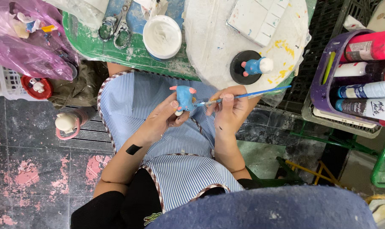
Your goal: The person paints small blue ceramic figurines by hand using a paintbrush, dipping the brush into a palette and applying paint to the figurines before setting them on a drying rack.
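My left hand (160,121) holds a small blue figurine (184,97) with pink ears over my lap. In my right hand (227,111) is a thin blue-handled paintbrush (247,94), its tip touching the figurine's right side. I wear a blue-and-white striped apron (179,169). On the table ahead, a second blue figurine (255,66) with a white end lies on a round black stand (239,70).
A white paint palette (258,19), a white tub (161,37) and scissors (120,29) lie on the green table (84,42). A purple basket (324,80) of paint tubes stands at the right. A pink plastic bag (29,40) sits at the left.
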